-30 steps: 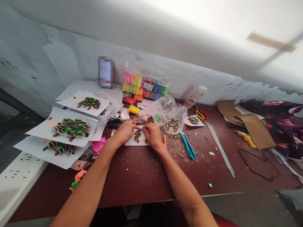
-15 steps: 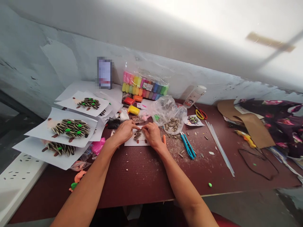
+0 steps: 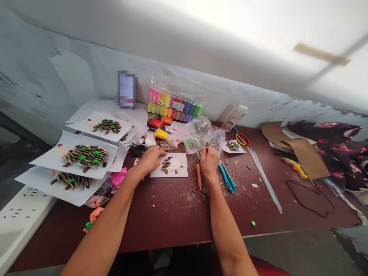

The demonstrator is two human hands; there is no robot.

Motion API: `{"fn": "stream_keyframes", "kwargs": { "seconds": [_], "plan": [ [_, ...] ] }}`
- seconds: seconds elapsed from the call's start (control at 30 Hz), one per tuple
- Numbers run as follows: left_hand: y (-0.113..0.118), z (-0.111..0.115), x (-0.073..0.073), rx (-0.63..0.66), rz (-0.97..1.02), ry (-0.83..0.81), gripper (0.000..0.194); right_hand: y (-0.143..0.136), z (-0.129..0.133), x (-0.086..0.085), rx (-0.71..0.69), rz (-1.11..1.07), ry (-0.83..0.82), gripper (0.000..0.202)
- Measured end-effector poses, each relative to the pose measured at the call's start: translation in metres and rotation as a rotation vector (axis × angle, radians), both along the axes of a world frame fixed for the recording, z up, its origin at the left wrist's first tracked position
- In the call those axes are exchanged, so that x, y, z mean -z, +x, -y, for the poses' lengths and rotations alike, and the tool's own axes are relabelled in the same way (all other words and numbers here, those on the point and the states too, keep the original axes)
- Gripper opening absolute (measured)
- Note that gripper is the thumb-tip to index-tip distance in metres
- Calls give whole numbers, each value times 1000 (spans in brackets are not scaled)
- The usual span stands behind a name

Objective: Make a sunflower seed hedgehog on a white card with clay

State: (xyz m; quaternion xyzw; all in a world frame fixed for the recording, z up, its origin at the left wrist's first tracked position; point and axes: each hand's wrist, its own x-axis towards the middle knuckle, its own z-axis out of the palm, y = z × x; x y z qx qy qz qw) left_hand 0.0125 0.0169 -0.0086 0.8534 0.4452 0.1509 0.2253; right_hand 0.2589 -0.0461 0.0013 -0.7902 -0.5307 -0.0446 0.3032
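A small white card (image 3: pixel 181 172) lies on the dark red table, bearing a white clay shape (image 3: pixel 174 165) with striped seeds on its left part and small brown clay pieces around it. My left hand (image 3: pixel 153 158) rests at the card's upper left edge, its fingers closed; what they hold, if anything, is too small to name. To the right of the card, my right hand (image 3: pixel 209 159) is at the seed pile (image 3: pixel 211 145) by the clear plastic bag (image 3: pixel 198 132), fingers bent together and their tips hidden. An orange pen (image 3: pixel 199 177) lies just left of it.
Sheets with seed hedgehogs (image 3: pixel 89 155) are stacked at left. Packs of coloured clay (image 3: pixel 175 107) stand behind. Rightward are a blue cutter (image 3: pixel 227 178), scissors (image 3: pixel 241 138), a bottle (image 3: pixel 235 117), clear sticks (image 3: pixel 266 180) and a yellow glue gun (image 3: pixel 297 168).
My right hand has moved right, off the card to the seed pile, uncovering the white clay shape. My left hand has stayed near the card's upper left edge.
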Motion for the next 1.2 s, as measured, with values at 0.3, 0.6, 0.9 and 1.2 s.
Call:
{"fn": "stream_keyframes", "kwargs": {
  "seconds": [0.3, 0.6, 0.9, 1.2],
  "plan": [
    [0, 0, 0, 18, -38, 26, 39, 4, -1, 1, -56, 58, -230, 17],
    [0, -1, 5, 19, -16, 50, 39, -7, -3, -11, -29, 180, -440, 22],
    [0, 0, 2, 9, -23, 23, 39, -5, 0, -12, -57, 251, -447, 21],
    [0, -1, 3, 9, 13, 20, 36, 10, 5, -12, -69, 2, -94, 18]
  ]
}}
